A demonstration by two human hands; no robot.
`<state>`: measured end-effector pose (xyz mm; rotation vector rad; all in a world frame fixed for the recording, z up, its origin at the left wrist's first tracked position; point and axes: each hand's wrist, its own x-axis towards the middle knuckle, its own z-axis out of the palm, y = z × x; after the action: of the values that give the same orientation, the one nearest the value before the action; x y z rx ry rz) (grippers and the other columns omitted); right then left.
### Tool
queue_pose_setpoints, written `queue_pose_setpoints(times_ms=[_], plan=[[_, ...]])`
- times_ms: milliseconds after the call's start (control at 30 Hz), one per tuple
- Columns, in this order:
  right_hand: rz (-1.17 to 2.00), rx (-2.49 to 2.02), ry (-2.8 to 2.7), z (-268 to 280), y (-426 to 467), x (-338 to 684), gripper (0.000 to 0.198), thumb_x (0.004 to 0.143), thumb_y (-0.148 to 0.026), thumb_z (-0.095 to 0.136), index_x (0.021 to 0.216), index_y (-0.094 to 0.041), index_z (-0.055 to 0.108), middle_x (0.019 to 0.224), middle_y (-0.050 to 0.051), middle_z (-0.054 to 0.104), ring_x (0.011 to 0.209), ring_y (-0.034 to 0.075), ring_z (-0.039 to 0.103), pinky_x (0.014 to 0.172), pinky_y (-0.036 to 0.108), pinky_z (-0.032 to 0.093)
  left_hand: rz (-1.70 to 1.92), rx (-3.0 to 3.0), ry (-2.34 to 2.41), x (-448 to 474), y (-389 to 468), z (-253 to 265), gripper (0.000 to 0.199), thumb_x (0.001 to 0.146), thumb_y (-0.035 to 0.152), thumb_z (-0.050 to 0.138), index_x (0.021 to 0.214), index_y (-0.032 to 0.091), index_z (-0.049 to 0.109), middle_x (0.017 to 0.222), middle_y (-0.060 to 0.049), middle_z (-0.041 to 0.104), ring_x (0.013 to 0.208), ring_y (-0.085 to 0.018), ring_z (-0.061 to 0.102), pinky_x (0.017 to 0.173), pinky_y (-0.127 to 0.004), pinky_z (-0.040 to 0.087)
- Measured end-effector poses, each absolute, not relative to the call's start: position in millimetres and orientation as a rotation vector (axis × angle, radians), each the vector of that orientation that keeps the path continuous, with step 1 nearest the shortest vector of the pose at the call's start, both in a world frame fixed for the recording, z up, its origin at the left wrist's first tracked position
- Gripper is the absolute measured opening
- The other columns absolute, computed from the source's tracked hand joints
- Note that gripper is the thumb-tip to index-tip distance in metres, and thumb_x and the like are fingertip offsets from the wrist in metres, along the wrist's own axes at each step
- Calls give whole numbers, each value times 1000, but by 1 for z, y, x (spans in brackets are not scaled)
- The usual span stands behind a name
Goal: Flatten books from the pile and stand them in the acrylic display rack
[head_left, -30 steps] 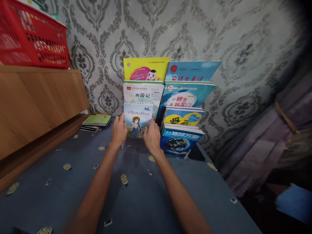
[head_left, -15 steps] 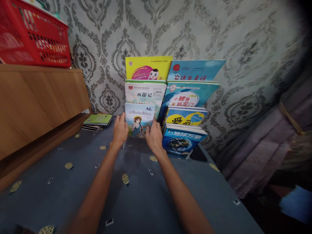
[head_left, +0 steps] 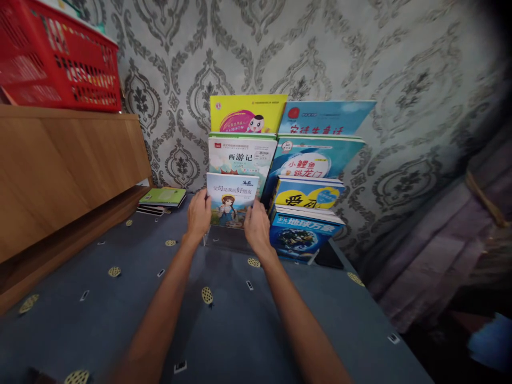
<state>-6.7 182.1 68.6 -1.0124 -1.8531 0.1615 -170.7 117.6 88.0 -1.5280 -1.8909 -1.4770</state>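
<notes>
Between my two hands stands a small book with a girl in a yellow hat on its pale blue cover [head_left: 229, 200]. My left hand [head_left: 199, 215] grips its left edge, and my right hand [head_left: 256, 226] grips its right edge. Behind it rises a white storybook [head_left: 240, 157], with a taller yellow book [head_left: 248, 113] at the back. In the column to the right, several books stand in tiers, with a blue book showing the earth [head_left: 296, 240] in front. A clear stand [head_left: 228, 240] shows below the small book.
A wooden cabinet [head_left: 76, 170] bears a red plastic basket [head_left: 84, 69] at the left. Near its base, a small pile of books with a green cover [head_left: 164, 197] lies on the patterned blue cloth [head_left: 224, 330]. A tied curtain [head_left: 444, 256] hangs at the right, before the patterned wall.
The small book sits slightly lower against the white storybook, its top tipped a little toward me. Both hands remain on its edges. The whole view has shifted slightly.
</notes>
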Motion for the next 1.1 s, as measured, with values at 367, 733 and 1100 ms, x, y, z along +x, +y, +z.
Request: queue_pose_setpoints(times_ms=[367,733,1100], plan=[[178,-969,-1870,73,183,-5,43,92,-12,33,129,-9,54,106,18,64,96,29,61,85,40,49,-1640,-1415,-1921,-169,124,92,19,94,22,49,111,19,57,91,-8,69,88,-25,65,85,-36,49],[101,-866,-1670,77,170,-10,54,92,-14,35,146,-15,40,114,16,53,106,29,57,91,46,51,-1577,-1356,-1892,-164,123,92,4,94,23,51,97,21,52,93,-6,64,88,-22,61,82,-33,48],[45,-794,-1701,66,174,-17,57,92,-11,33,148,-17,41,122,17,54,115,28,55,98,46,49,-1487,-1358,-1823,-156,122,92,25,93,18,47,117,20,52,113,-11,63,109,-26,58,96,-41,47]])
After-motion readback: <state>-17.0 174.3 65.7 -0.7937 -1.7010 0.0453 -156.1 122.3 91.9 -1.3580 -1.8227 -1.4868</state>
